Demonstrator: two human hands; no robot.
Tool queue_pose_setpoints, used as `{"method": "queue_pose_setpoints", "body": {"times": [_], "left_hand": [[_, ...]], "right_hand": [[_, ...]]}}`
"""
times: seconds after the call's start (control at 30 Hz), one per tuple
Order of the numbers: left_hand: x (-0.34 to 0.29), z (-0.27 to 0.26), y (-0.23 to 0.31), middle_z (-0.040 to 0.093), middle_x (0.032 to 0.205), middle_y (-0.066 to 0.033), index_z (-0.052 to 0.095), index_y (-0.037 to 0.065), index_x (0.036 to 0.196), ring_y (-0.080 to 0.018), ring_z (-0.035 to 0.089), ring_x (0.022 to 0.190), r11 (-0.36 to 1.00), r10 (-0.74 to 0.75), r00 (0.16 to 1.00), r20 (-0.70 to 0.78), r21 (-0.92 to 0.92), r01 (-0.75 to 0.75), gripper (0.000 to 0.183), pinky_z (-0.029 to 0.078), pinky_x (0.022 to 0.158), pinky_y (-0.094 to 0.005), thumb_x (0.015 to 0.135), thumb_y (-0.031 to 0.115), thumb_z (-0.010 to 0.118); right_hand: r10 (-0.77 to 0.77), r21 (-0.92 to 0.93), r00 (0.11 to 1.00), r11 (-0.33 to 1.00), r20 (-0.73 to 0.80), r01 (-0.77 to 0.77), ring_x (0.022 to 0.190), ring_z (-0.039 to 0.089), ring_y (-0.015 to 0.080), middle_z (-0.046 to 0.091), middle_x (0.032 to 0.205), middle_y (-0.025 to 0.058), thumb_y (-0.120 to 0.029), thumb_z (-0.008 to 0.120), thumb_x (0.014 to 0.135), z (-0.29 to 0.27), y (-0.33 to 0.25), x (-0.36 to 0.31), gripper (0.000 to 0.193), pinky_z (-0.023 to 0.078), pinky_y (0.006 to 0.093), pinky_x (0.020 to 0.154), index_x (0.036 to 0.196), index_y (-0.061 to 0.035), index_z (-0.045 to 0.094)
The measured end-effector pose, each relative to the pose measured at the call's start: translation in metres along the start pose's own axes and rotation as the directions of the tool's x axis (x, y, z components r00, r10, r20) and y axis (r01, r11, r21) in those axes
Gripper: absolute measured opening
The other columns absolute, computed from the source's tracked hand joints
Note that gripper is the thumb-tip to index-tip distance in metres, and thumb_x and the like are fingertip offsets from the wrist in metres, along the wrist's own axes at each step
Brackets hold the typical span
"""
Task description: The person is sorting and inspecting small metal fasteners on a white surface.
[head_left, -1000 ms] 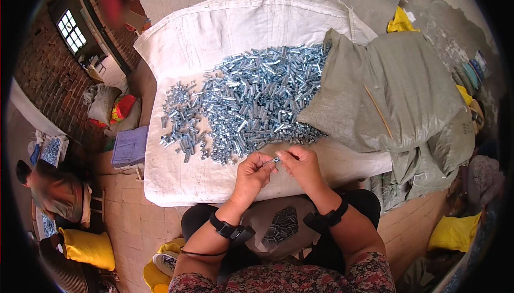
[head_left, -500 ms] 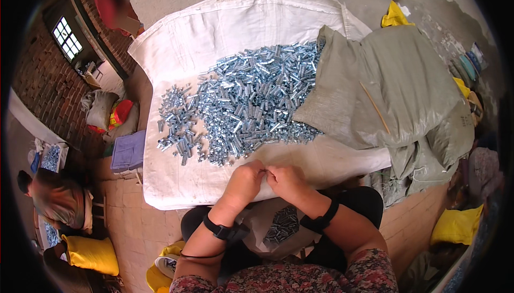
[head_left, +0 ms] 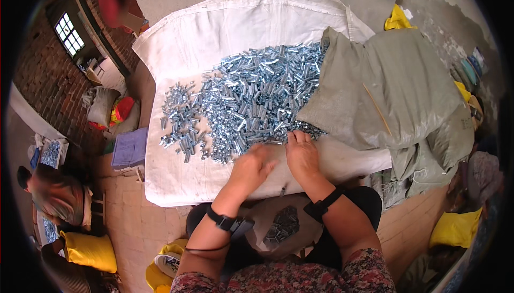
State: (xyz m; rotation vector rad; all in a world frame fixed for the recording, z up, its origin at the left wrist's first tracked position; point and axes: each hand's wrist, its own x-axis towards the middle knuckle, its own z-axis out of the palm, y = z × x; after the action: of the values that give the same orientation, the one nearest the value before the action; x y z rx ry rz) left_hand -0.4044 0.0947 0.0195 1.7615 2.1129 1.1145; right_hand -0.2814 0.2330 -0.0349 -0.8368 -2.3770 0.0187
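A big heap of shiny metal sleeves (head_left: 267, 87) lies on a white cloth (head_left: 187, 183) in front of me, with small nut-like pieces (head_left: 222, 145) along its near edge. My left hand (head_left: 250, 171) is just short of that edge, blurred, its thumb apart from its fingers. At the heap's near right edge, my right hand (head_left: 302, 155) has its fingers bent together among the small pieces; what they grip is hidden. One small metal part (head_left: 283, 190) is in the air below my hands. Under it, a pale sack (head_left: 257, 226) in my lap holds darker metal parts (head_left: 282, 224).
Grey-green woven sacks (head_left: 412, 84) cover the heap's right side, with a thin stick (head_left: 377, 108) on top. A smaller group of metal pieces (head_left: 181, 116) lies left. Yellow sacks (head_left: 91, 251) stand on the floor. Another person (head_left: 59, 194) sits far left.
My hands were together at the cloth's near edge and have come apart. The right hand moved forward and right to the heap, the left slightly forward. A small part now drops below them.
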Motion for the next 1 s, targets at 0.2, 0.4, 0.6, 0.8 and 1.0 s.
{"method": "queue_pose_setpoints", "body": {"times": [0.2, 0.4, 0.6, 0.8, 1.0], "left_hand": [[0.022, 0.029, -0.013, 0.060, 0.111, -0.0180, 0.067, 0.005, 0.101, -0.0354, 0.066, 0.084, 0.955, 0.106, 0.990, -0.096, 0.289, -0.074, 0.022, 0.055, 0.069, -0.0419, 0.081, 0.003, 0.059], [-0.004, 0.024, -0.019, 0.061, 0.108, -0.0144, 0.068, 0.006, 0.106, -0.0358, 0.066, 0.080, 0.980, 0.008, 0.996, -0.088, 0.197, 0.009, 0.027, 0.054, 0.067, -0.0419, 0.080, 0.001, 0.063], [-0.011, 0.015, -0.011, 0.062, 0.105, -0.0142, 0.070, 0.006, 0.106, -0.0350, 0.066, 0.079, 0.987, 0.069, 0.992, -0.109, 0.152, -0.052, 0.028, 0.055, 0.067, -0.0410, 0.080, -0.002, 0.063], [-0.017, 0.014, -0.009, 0.063, 0.097, -0.0134, 0.071, 0.007, 0.098, -0.0339, 0.066, 0.075, 0.964, 0.027, 0.999, -0.020, 0.266, -0.020, 0.019, 0.054, 0.065, -0.0414, 0.080, 0.001, 0.065], [-0.022, 0.007, -0.011, 0.062, 0.088, -0.0153, 0.065, 0.004, 0.089, -0.0336, 0.065, 0.071, 0.939, 0.040, 0.999, -0.013, 0.343, -0.033, 0.009, 0.053, 0.061, -0.0423, 0.082, 0.007, 0.062]], "right_hand": [[-0.156, 0.159, 0.988, 0.975, -0.004, 0.154, 0.101, 0.061, 0.0286, 0.064, 0.110, 0.0093, -0.007, 0.062, 0.083, -0.001, -0.012, -0.006, 0.020, 0.051, 0.0382, 0.084, 0.101, -0.0031, 0.068], [-0.003, 0.355, 0.962, 0.930, 0.272, -0.097, 0.096, 0.064, 0.0266, 0.064, 0.108, 0.0063, -0.009, 0.064, 0.084, -0.022, 0.004, -0.011, 0.020, 0.053, 0.0380, 0.078, 0.103, -0.0121, 0.069], [-0.066, 0.255, 0.985, 0.967, 0.158, 0.024, 0.086, 0.064, 0.0282, 0.063, 0.093, 0.0059, -0.014, 0.071, 0.080, -0.038, 0.014, -0.012, 0.023, 0.053, 0.0388, 0.071, 0.103, -0.0150, 0.069], [-0.111, 0.169, 0.979, 0.982, 0.168, 0.083, 0.080, 0.064, 0.0290, 0.062, 0.087, 0.0055, -0.018, 0.073, 0.079, -0.031, 0.015, -0.013, 0.016, 0.052, 0.0411, 0.067, 0.095, -0.0147, 0.069], [-0.028, 0.254, 0.980, 0.967, 0.196, -0.023, 0.076, 0.064, 0.0329, 0.063, 0.084, 0.0121, -0.022, 0.073, 0.080, -0.036, 0.003, -0.013, 0.018, 0.051, 0.0431, 0.066, 0.082, -0.0066, 0.063]]}}
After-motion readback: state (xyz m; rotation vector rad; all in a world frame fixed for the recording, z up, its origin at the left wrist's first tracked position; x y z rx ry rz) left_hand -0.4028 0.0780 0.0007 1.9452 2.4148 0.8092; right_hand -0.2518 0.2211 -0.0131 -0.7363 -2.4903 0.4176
